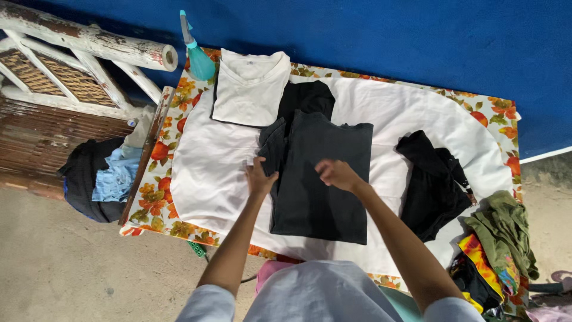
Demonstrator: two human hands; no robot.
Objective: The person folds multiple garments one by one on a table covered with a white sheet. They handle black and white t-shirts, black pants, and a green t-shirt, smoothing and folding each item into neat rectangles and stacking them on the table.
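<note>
- Widest of all, the table [179, 125], draped in a floral cloth of orange and green, set against a blue wall [387, 36].
- Over it, a big white sheet [208, 173] spread nearly edge to edge, and everything is worked on top of that.
- Centre stage, the dark T-shirt [325, 185], lying flat on the white sheet, partly folded, its left sleeve doubled in over the body.
- Off to the left, a weathered white wicker bench [65, 65], with a dark and pale blue heap of clothes [98, 176] slumped below it.
- On the right side of the sheet, a crumpled black garment [432, 185], well apart from the dark T-shirt.
- At the table's right corner, a pile of olive and bright patterned clothes [500, 244] spilling over the edge.
- At the top, a folded white T-shirt [247, 89], neat and square, with another black piece [307, 98] just beside it, peeking out above the dark T-shirt.
- Both hands are down on the fabric and apart from each other: the left hand [259, 179] presses open-fingered on the folded-in sleeve edge; the right hand [336, 174] rests on the shirt's chest with fingers curled, though whether it pinches cloth I cannot tell.
- Smallest, a teal spray bottle [196, 53] standing at the table's far left corner, just beside the white T-shirt.
</note>
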